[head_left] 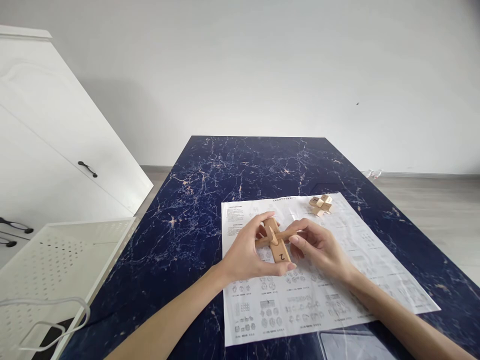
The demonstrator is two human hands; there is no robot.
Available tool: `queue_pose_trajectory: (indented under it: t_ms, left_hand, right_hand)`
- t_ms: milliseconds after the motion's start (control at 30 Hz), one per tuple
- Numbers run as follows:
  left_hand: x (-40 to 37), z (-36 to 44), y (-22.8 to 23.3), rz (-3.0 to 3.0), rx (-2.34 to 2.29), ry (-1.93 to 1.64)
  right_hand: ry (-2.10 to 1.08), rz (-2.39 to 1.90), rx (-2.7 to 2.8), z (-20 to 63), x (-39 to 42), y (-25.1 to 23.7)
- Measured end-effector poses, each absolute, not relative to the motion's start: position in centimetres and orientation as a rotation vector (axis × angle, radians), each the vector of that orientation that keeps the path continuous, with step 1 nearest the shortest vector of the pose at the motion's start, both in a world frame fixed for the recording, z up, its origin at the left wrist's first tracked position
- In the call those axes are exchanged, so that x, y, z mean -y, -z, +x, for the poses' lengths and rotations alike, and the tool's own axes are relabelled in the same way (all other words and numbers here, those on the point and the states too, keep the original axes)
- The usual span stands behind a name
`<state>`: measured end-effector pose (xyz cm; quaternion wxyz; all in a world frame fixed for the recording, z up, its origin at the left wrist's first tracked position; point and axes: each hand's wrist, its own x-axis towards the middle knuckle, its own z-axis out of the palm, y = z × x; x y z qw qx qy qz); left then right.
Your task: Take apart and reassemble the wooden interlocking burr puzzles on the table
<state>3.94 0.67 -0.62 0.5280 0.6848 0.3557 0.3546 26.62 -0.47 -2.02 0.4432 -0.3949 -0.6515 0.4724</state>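
Note:
A wooden interlocking puzzle (pixel 280 250) with a dark "2" on one flat piece is held above a printed sheet. My left hand (pixel 247 250) grips that numbered piece by its two ends, thumb at the near end and fingers at the far end. Between the thumb and fingertips of my right hand (pixel 318 247) is the right end of a wooden bar that crosses the numbered piece. Beneath both hands lies the white instruction sheet (pixel 270 325), covered in small puzzle drawings and text. Another wooden block puzzle (pixel 321 204), assembled from several pieces, sits on the sheet's far right part.
The sheet lies on a dark blue marble-patterned table (pixel 232 170). At the near edge, a flat grey-screened device (pixel 352 345) is partly under the paper. To the left stand a white perforated container (pixel 52 260) with a white cable (pixel 84 305) and a white cabinet (pixel 67 135).

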Motion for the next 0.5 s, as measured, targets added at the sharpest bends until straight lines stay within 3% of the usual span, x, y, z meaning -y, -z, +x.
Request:
queue_pose_trajectory:
  t_ms: [233,500]
  left_hand:
    - [-0.60,3.90,0.48,1.664,-0.895,-0.945]
    - [-0.93,3.70,0.62,1.905,-0.931,-0.933]
  right_hand:
    - [-1.189,-0.974,1.627,26.63,0.37,2.14]
    - [-0.797,-1.152,2.049,27.15,0.77,2.87]
